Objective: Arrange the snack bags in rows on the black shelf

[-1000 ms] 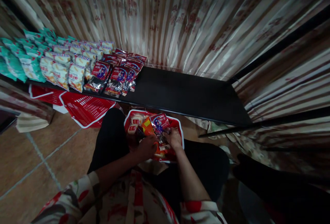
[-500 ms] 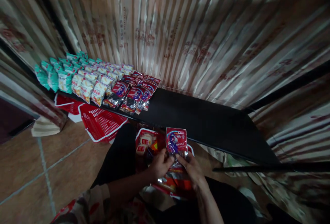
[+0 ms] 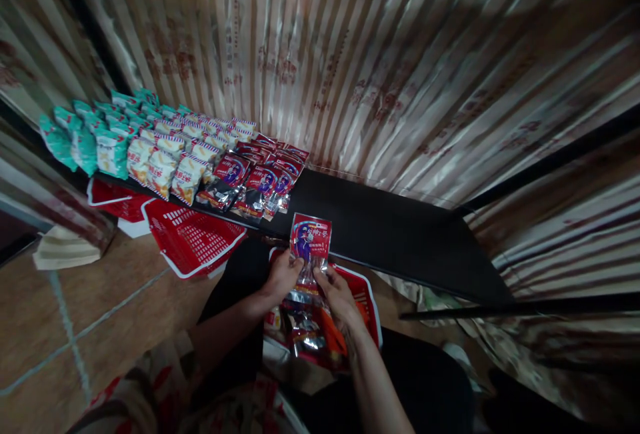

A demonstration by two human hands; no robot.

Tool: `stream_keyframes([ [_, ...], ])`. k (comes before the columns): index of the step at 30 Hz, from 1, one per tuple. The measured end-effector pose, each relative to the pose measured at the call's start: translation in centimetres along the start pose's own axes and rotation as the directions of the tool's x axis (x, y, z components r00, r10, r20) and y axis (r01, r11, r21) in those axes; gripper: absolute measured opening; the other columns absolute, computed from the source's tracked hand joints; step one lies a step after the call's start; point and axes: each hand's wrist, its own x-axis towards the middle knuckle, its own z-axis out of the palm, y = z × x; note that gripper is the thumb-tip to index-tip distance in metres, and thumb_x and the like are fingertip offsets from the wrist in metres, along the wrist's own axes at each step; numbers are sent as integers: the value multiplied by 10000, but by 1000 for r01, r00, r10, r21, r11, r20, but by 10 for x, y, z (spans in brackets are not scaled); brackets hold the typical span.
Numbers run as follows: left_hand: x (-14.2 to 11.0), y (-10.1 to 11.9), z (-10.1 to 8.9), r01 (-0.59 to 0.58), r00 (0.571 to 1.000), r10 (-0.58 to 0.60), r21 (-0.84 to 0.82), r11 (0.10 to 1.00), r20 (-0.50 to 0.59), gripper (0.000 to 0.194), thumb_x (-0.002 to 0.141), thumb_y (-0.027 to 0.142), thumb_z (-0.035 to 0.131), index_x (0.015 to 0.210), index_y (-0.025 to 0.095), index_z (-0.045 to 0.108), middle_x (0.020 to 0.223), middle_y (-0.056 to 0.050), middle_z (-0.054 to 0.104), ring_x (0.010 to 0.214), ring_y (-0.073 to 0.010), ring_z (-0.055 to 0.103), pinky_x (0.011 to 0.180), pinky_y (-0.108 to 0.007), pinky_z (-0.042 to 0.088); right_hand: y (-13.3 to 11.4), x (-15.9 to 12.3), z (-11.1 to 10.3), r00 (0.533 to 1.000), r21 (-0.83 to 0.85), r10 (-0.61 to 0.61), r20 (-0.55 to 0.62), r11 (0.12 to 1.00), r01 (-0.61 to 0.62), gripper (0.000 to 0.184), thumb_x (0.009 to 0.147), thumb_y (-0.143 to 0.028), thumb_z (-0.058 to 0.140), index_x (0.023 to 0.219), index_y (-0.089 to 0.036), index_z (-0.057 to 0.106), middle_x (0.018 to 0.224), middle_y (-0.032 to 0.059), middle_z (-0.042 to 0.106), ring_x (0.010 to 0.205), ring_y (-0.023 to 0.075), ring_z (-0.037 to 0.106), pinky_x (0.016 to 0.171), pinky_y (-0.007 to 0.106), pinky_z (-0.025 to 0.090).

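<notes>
Head camera view: a person's left hand (image 3: 284, 274) and right hand (image 3: 340, 294) grasp one red packet (image 3: 311, 237) by its lower sides, thumbs in front, the other fingers largely out of sight behind. Held this way, probably to keep it flat and steady, the packet leaves its printed upper half uncovered. Its long axis runs from the wearer toward the black shelf (image 3: 400, 231), the printed top pointing away and leaning slightly right, the lettering upright to the wearer. The packet is above the far side of a red basket (image 3: 371, 297) between the knees; its top overlaps the shelf's front edge in view, though whether they touch cannot be told. Inside the basket, orange wrapping (image 3: 334, 332) shows among shiny packs too dim to identify with confidence. On the shelf, matching packets (image 3: 263, 184) lean in overlapping rows beside white snack bags (image 3: 187, 177) and green bags (image 3: 113, 154), apparently grouped by kind, faces outward for easy reading. Below sit more red baskets (image 3: 197, 241); behind hangs a striped curtain (image 3: 310, 34).
</notes>
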Motion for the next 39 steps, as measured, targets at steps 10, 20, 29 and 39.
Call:
stream_keyframes([
  [10, 15, 20, -27, -48, 999, 48, -33, 998, 6, 109, 811, 191, 532, 898, 146, 581, 799, -20, 651, 716, -123, 604, 664, -215, 475, -16, 10, 31, 998, 52, 52, -19, 997, -51, 456, 610, -527, 703, 926, -214, 602, 849, 29, 710, 754, 219, 656, 642, 304, 501],
  [20, 53, 46, -72, -124, 987, 151, 336, 934, -54, 117, 812, 189, 501, 889, 158, 583, 782, -26, 643, 727, -150, 605, 707, -260, 471, -33, 44, 75, 999, 17, -4, -45, 1000, 5, 483, 577, -540, 708, 895, -196, 587, 780, 33, 706, 684, 213, 652, 634, 305, 498],
  [29, 78, 56, -115, -111, 976, 179, 415, 903, -127, 332, 793, 169, 525, 1124, 152, 554, 1017, -87, 671, 945, -194, 618, 860, -292, 446, -16, 93, 111, 984, -255, -154, -91, 959, 127, 360, 654, -475, 640, 899, -215, 604, 740, 7, 683, 688, 186, 623, 643, 276, 475],
  [39, 93, 44, -129, -170, 902, 371, 608, 776, -221, 529, 792, 159, 492, 1316, 132, 426, 1280, -149, 529, 1194, -256, 494, 1019, -386, 384, -20, 115, 139, 974, -328, -197, -110, 932, 152, 354, 696, -431, 593, 974, -213, 591, 858, 29, 701, 748, 185, 639, 683, 275, 481],
])
